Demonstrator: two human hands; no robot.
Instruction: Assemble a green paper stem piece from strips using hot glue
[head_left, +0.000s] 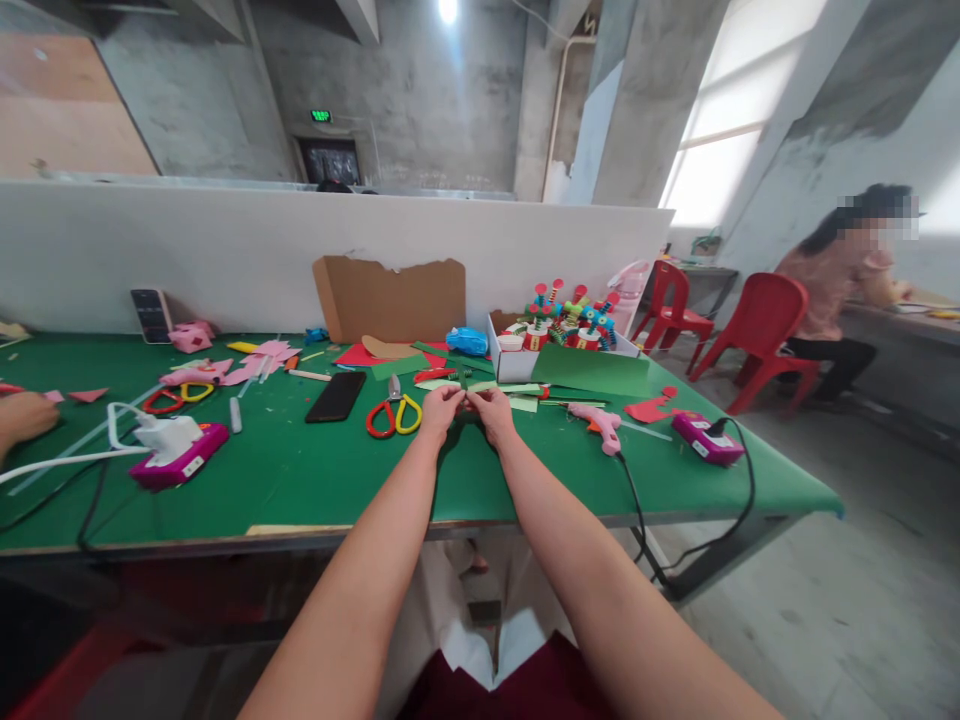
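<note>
The scissors (394, 397) have one red handle and one yellow handle. The table (300, 485) beneath the scissors is green. Just left of the scissors, the phone (335, 397) is black. Right of the scissors, the glue gun (607, 430) is pink and the box (517, 367) white. Behind the scissors, the cardboard (394, 302) is plain brown.

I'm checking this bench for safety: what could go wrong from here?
The black cable of the pink plastic glue gun dips below the front edge of the green table; a snag could drag the gun off. The metal scissors with red and yellow handles lie close to the left hand, which might knock them. That hand and the right hand seem to pinch something too small to make out; a loose grip might drop it.
</note>
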